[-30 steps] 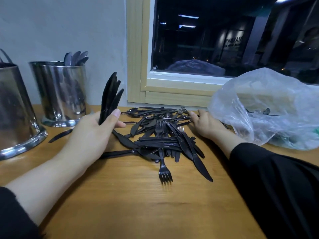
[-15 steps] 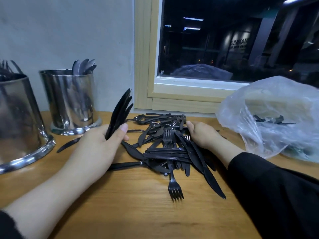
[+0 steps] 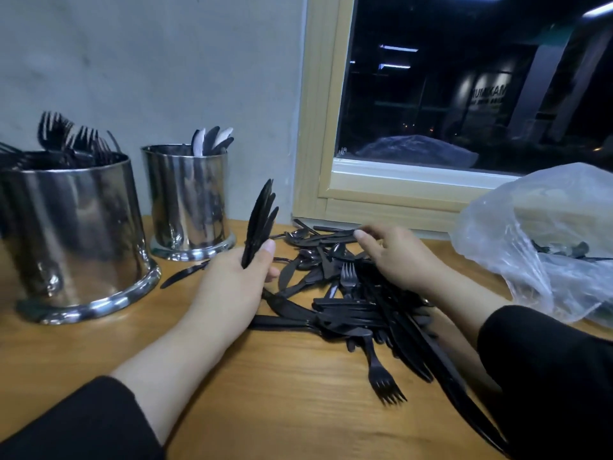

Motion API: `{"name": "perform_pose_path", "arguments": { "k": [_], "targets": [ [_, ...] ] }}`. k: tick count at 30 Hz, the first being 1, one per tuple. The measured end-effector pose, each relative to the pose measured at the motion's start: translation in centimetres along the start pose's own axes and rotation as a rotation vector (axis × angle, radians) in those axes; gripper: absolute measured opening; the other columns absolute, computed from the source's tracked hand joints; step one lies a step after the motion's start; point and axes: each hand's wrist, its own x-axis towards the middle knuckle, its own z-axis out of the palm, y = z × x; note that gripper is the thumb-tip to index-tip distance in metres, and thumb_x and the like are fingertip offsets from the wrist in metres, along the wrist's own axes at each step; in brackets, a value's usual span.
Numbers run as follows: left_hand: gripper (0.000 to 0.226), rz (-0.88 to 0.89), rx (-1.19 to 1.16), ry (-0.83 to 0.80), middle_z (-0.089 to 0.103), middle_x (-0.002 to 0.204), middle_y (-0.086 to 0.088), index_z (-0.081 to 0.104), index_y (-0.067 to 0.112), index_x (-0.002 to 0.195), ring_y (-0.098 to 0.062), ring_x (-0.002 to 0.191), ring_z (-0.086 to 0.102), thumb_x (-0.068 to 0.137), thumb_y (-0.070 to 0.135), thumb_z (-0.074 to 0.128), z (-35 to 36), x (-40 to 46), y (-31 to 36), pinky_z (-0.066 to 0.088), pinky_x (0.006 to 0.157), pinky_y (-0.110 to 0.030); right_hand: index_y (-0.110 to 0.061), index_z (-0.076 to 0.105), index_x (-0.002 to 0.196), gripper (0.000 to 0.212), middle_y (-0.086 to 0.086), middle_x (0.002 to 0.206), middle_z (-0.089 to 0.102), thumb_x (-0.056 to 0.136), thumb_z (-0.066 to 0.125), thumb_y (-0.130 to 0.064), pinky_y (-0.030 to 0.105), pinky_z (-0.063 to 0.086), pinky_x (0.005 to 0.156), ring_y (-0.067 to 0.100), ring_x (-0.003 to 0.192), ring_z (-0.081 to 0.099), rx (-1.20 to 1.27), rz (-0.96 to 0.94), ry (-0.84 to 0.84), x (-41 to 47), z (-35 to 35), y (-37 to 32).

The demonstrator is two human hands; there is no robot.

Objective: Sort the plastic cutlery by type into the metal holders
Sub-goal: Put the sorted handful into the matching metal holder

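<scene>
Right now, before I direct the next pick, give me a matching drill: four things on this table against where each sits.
Things:
1. bundle of knives
2. forks in holder
3. lone knife
4. plastic bag

Places:
A. flat on the table in front of the small holder
B. far right, beside the window
C. upright in the left hand
D. standing in the large holder

Pairs: 1-C, 2-D, 3-A, 4-B

head cam | worn, looks forward-down | close over wooden table (image 3: pixel 272 386) | wall, window (image 3: pixel 464 94) ahead
</scene>
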Motion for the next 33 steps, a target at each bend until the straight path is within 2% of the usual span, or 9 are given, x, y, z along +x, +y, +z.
{"name": "perform_pose_path", "arguments": {
  "k": [2, 5, 9, 15, 17, 20, 26, 30, 33],
  "targets": [
    [0.044, 0.020, 0.049, 0.063, 0.073, 0.085, 0.005, 0.073, 0.020, 0.089, -0.011, 0.085, 0.065, 0.102, 0.052, 0.045, -0.2, 0.3, 0.0, 0.040, 0.066, -0.022, -0.022, 0.061, 0.129, 0.042, 0.005, 0.120, 0.069, 0.105, 0.040, -0.049, 0.033, 0.047, 0.087, 0.025, 0.108, 0.064, -0.038, -0.019, -0.093, 2.8, 0.2, -0.6],
    [0.053, 0.064, 0.141, 0.117, 0.070, 0.084, -0.014, 0.070, 0.007, 0.092, -0.025, 0.076, 0.062, 0.102, 0.053, 0.045, -0.4, 0.8, -0.2, 0.037, 0.057, -0.026, -0.020, 0.058, 0.132, 0.044, 0.012, 0.117, 0.068, 0.105, 0.038, -0.049, 0.037, 0.054, 0.083, 0.027, 0.093, 0.068, -0.096, -0.006, -0.195, 7.1, 1.2, -1.0],
    [0.048, 0.079, 0.191, 0.079, 0.045, 0.054, 0.005, 0.055, 0.016, 0.072, -0.013, 0.050, 0.042, 0.101, 0.054, 0.044, -0.6, 1.1, -0.6, 0.030, 0.047, -0.023, -0.013, 0.058, 0.131, 0.047, 0.014, 0.125, 0.066, 0.106, 0.038, -0.047, 0.041, 0.050, 0.094, 0.032, 0.109, 0.063, -0.214, 0.012, -0.328, 10.9, 4.0, 0.4],
    [0.045, 0.067, 0.278, -0.039, 0.062, 0.070, 0.004, 0.058, 0.021, 0.077, -0.012, 0.071, 0.059, 0.101, 0.056, 0.043, -0.4, 1.5, -1.1, 0.044, 0.063, -0.028, -0.014, 0.053, 0.141, 0.054, 0.012, 0.142, 0.056, 0.105, 0.037, -0.050, 0.038, 0.040, 0.108, 0.031, 0.129, 0.052, -0.260, 0.035, -0.390, 12.0, 6.1, 2.4],
    [0.046, 0.057, 0.268, -0.032, 0.058, 0.066, 0.005, 0.055, 0.022, 0.073, -0.011, 0.067, 0.056, 0.101, 0.056, 0.043, -0.5, 1.5, -1.0, 0.040, 0.059, -0.029, -0.015, 0.053, 0.143, 0.052, 0.012, 0.144, 0.054, 0.105, 0.038, -0.048, 0.037, 0.038, 0.110, 0.031, 0.131, 0.050, -0.273, -0.001, -0.383, 11.6, 5.7, 2.6],
    [0.045, 0.044, 0.258, -0.010, 0.049, 0.059, 0.007, 0.052, 0.024, 0.071, -0.009, 0.058, 0.049, 0.102, 0.055, 0.041, -0.8, 1.3, -0.6, 0.031, 0.053, -0.026, -0.014, 0.059, 0.136, 0.047, 0.012, 0.136, 0.057, 0.106, 0.039, -0.043, 0.036, 0.039, 0.108, 0.030, 0.128, 0.052, -0.282, -0.066, -0.375, 10.1, 4.9, 2.6],
    [0.053, 0.044, 0.229, 0.011, 0.073, 0.090, -0.010, 0.071, 0.011, 0.099, -0.022, 0.084, 0.066, 0.102, 0.055, 0.041, -0.8, 1.1, -0.5, 0.052, 0.074, -0.032, -0.014, 0.063, 0.129, 0.040, 0.005, 0.123, 0.067, 0.106, 0.042, -0.040, 0.034, 0.047, 0.097, 0.025, 0.113, 0.062, -0.150, -0.072, -0.325, 7.7, 2.6, 1.9],
    [0.053, 0.048, 0.129, 0.121, 0.064, 0.070, -0.003, 0.071, 0.009, 0.095, -0.018, 0.068, 0.061, 0.102, 0.053, 0.042, -1.2, 1.4, -0.6, 0.045, 0.061, -0.023, -0.018, 0.062, 0.130, 0.039, 0.002, 0.124, 0.066, 0.105, 0.045, -0.042, 0.034, 0.047, 0.095, 0.021, 0.112, 0.061, -0.058, -0.137, -0.252, 7.9, 2.1, -0.9],
    [0.048, 0.040, 0.067, 0.189, 0.067, 0.076, 0.008, 0.071, 0.017, 0.085, -0.005, 0.072, 0.059, 0.103, 0.051, 0.043, -1.5, 1.5, -0.8, 0.039, 0.056, -0.012, -0.021, 0.056, 0.137, 0.046, 0.002, 0.136, 0.059, 0.102, 0.047, -0.049, 0.036, 0.043, 0.104, 0.021, 0.123, 0.056, -0.095, -0.204, -0.352, 9.3, 3.5, -4.1]
  ]
}}
